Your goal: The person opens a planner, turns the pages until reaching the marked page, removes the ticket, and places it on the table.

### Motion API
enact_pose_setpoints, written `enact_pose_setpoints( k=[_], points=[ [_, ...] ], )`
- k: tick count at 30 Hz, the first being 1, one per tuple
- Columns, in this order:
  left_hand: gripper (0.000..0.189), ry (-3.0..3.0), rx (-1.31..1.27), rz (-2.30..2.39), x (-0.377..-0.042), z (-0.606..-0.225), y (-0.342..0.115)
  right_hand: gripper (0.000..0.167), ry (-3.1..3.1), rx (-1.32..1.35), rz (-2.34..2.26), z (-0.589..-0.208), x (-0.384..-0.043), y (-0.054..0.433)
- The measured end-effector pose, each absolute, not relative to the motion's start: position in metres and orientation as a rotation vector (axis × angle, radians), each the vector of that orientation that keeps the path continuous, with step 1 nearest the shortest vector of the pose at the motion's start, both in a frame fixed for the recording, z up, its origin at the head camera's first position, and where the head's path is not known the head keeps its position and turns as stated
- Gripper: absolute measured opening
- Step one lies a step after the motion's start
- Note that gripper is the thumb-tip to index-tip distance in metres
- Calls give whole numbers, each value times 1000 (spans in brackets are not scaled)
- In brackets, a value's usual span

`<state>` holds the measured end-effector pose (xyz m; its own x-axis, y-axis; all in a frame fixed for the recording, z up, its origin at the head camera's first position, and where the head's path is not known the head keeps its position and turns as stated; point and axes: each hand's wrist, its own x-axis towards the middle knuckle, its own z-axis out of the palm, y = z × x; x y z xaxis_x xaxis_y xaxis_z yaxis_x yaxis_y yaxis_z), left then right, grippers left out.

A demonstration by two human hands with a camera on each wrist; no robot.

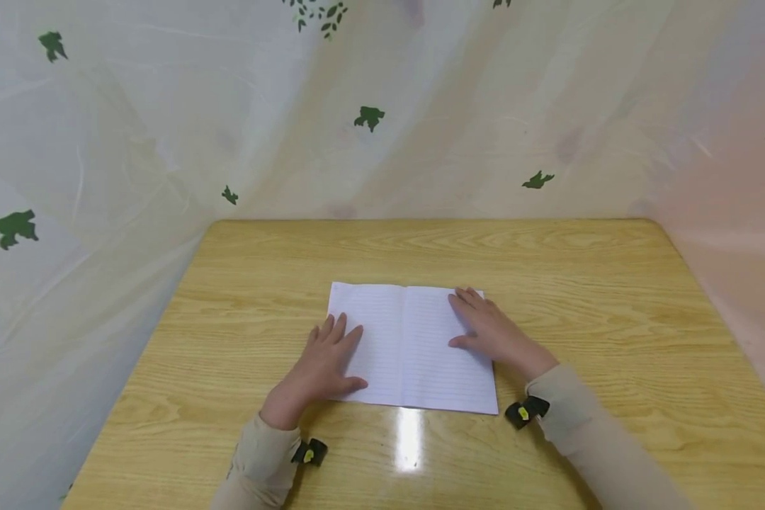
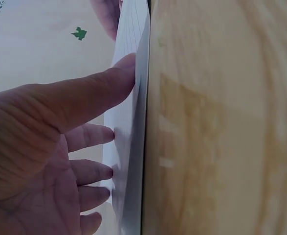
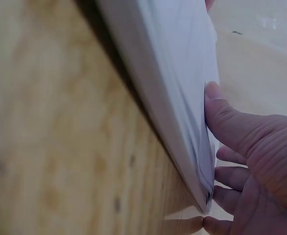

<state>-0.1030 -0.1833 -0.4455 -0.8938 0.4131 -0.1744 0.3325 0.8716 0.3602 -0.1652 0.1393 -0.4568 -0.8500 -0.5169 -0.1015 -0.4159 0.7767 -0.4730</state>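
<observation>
From my remote station I started at the lower left of the head view, where a black left strap [image 1: 309, 452] sat at the cuff, near the book's lower left corner. Had that arm slid inward, I judged, the strap could have snagged the paper. The left hand [image 1: 319, 365] lay on the left page, fingers spread and nearly straight, gripping nothing; in the left wrist view its thumb [image 2: 94, 93] touched the paper. Uneven pressure there could have creased the page or skewed the book across the table [image 1: 229, 297], whose shine suggested little grip.

The book [image 1: 414, 347] lay open just below the centre of the frame, lined pages up. Its fold ran between the hands, touched by neither, so the leaves could have sprung up had both hands lifted.

The right hand [image 1: 494, 329] rested at the upper right of the right page, fingers extended, thumb apart from them, with no grip that I could see. The right wrist view showed leaves slightly parted near the fingertips, so a sideways pull could have wrinkled or torn one. Whether a fingertip was under the edge I couldn't tell. Farther right, the right strap [image 1: 525, 411] posed the same snagging risk beside the page.
</observation>
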Motion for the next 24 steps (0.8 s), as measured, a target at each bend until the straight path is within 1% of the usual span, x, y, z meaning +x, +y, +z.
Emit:
enact_pose_setpoints(
  k=[6,13,24],
  points=[
    [91,2764,584,534,-102,-445,-182,90,2722,-669,-707,-457,-175,145],
    [95,2749,578,539,-100,-446,-182,103,2705,-594,-752,-457,-182,147],
    [94,2748,590,555,-98,-446,-183,102,2739,-554,-701,-452,-183,144]
  ],
)
